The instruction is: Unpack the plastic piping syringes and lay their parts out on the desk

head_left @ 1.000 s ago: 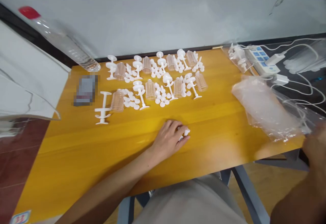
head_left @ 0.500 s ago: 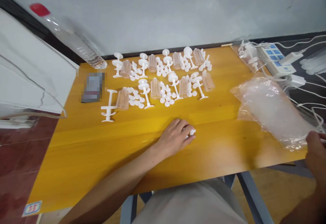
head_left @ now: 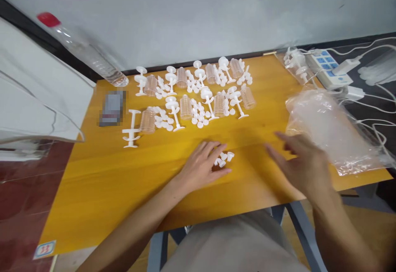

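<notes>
My left hand point(head_left: 202, 162) rests on the yellow wooden table point(head_left: 117, 189), fingers apart around several small white plastic caps point(head_left: 222, 162) lying loose beside its thumb and index finger. Over the table's right part hovers my right hand point(head_left: 301, 162), blurred, its fingers spread and nothing in them. Farther back stand two rows of parts: clear ribbed syringe barrels point(head_left: 186, 107), white plungers point(head_left: 175, 113) with round discs, and piles of small white pieces point(head_left: 199, 115). The piles' exact shapes are too small to make out.
A clear plastic bag point(head_left: 328, 127) of translucent items lies at the right. Behind it are a power strip point(head_left: 329, 67) with white cables and a small bag of white parts point(head_left: 297, 63). A red-capped bottle point(head_left: 89, 53) and a blurred-out phone point(head_left: 113, 107) sit at the left.
My right hand has come in from the right edge, away from the plastic bag. My left hand's fingers have opened off the white caps, which now show on the table.
</notes>
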